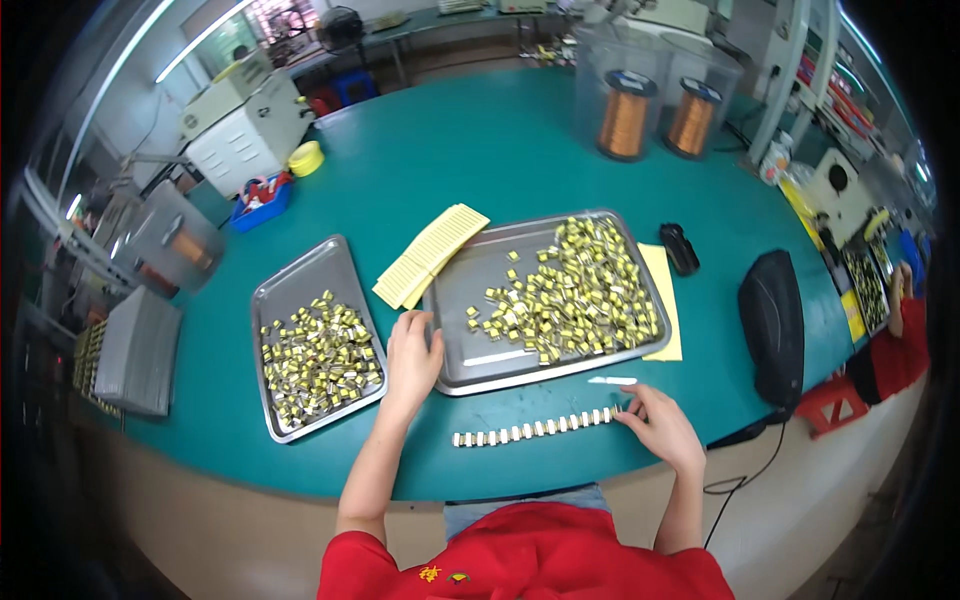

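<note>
A straight row of small white, dark and yellow coil-like parts (pixel 535 429) lies on the green table just in front of me. At its right end, my right hand (pixel 660 428) has its thumb and fingers closed around the last small part. A white strip-like piece (pixel 612 380) lies just above that hand. My left hand (pixel 413 358) is between the two metal trays, at the left rim of the larger tray (pixel 468 375). Its thumb and forefinger are apart with nothing visible between them. Yellow-wrapped parts (pixel 590 290) are heaped in the larger tray.
A smaller metal tray (pixel 275 425) with more yellow-wrapped parts stands left. Yellow slotted sheets (pixel 435 250) lean on the larger tray's corner. Right are a black clip-like object (pixel 679 249) and a black case (pixel 772 320). Copper wire spools (pixel 627 118) stand far back. A co-worker's arm (pixel 897 300) shows far right.
</note>
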The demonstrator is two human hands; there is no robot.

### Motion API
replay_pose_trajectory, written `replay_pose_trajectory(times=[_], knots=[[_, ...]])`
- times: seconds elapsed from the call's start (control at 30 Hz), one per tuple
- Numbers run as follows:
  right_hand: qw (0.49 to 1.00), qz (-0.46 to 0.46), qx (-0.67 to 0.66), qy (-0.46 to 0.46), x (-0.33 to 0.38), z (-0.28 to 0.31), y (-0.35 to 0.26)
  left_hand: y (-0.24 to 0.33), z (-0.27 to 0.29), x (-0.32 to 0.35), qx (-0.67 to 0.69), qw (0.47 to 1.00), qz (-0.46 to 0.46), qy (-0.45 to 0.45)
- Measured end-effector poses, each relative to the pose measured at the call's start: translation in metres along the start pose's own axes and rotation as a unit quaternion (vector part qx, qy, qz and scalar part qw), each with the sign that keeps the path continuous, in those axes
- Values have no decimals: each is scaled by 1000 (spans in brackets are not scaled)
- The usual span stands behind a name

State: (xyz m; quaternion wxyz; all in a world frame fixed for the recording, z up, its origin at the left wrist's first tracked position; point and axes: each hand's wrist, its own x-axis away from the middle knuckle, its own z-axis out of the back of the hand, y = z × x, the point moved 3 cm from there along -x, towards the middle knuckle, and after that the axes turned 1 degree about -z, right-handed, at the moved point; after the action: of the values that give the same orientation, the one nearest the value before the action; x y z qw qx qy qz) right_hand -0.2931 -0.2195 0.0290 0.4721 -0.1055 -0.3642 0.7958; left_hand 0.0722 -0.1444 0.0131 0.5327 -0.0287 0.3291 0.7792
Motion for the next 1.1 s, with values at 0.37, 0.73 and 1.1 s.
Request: replay_pose_trajectory(times=[0.37, 0.73, 1.1], knots=[[992, 61, -27, 111, 1, 6, -14, -36, -61, -122, -133, 988, -70, 17], [988, 18, -13, 156, 18, 16, 19, -36, -87, -133, -238, 967, -93, -13], [988, 29, -24, 152, 16, 17, 8, -31, -69, -143, -181, 982, -45, 23]])
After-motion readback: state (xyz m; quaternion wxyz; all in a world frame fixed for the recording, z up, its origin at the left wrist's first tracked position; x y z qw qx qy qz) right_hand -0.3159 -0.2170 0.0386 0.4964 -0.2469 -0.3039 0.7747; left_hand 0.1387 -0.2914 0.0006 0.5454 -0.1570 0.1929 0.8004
